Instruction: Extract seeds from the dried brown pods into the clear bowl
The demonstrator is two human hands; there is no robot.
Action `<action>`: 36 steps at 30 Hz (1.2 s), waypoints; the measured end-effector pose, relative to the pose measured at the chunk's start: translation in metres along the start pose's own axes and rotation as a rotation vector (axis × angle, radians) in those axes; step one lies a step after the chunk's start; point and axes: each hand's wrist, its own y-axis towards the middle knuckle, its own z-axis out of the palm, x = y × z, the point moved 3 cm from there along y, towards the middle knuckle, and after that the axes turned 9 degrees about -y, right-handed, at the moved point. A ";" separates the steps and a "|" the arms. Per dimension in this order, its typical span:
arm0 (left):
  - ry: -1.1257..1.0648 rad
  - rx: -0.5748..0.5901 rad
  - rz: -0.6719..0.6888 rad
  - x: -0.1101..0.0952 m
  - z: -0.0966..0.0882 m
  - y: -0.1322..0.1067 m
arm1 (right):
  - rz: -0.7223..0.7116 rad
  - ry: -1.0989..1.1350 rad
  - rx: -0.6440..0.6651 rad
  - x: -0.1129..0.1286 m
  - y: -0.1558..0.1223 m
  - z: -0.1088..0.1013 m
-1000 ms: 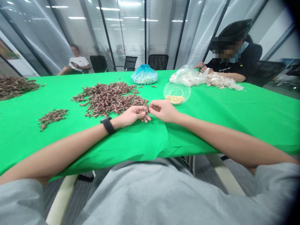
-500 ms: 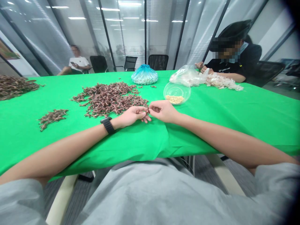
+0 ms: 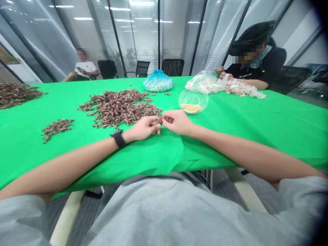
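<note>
Over the green cloth on the table (image 3: 266,136), I have the left hand (image 3: 145,127) and the right hand (image 3: 177,122) drawn close together, with a black watch (image 3: 118,138) on the left wrist. The fingers (image 3: 154,121) of both hands are curled nearly shut, their tips closed on one small brown piece (image 3: 161,120). It is too small for me to tell which hand grips it more firmly. Just beyond the left hand lies a large heap of brown pieces (image 3: 120,107), with a smaller heap (image 3: 57,130) farther left and another heap (image 3: 15,95) at the edge of my view. Near the right hand sits a clear plastic bowl (image 3: 193,101) holding pale grains (image 3: 190,108), and a blue-tinted bag (image 3: 158,81) stands farther along the table. Across the corner, a co-worker (image 3: 256,56) has both hands just beside a clear bag (image 3: 205,83) and a spread of white pieces (image 3: 242,89).
</note>
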 end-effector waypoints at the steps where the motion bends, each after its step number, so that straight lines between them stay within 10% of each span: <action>1: 0.047 -0.013 0.011 -0.001 0.000 -0.001 | 0.033 0.026 -0.005 0.000 0.000 0.001; 16: 0.494 -0.145 0.214 -0.010 -0.002 -0.005 | 0.841 1.040 0.285 0.002 0.003 0.008; 31: 0.156 -0.119 0.096 -0.009 -0.003 -0.001 | 0.104 0.202 -0.044 -0.005 0.005 -0.006; 36: 0.097 -0.108 0.095 -0.009 -0.001 -0.001 | 0.053 0.127 -0.050 -0.001 0.003 -0.006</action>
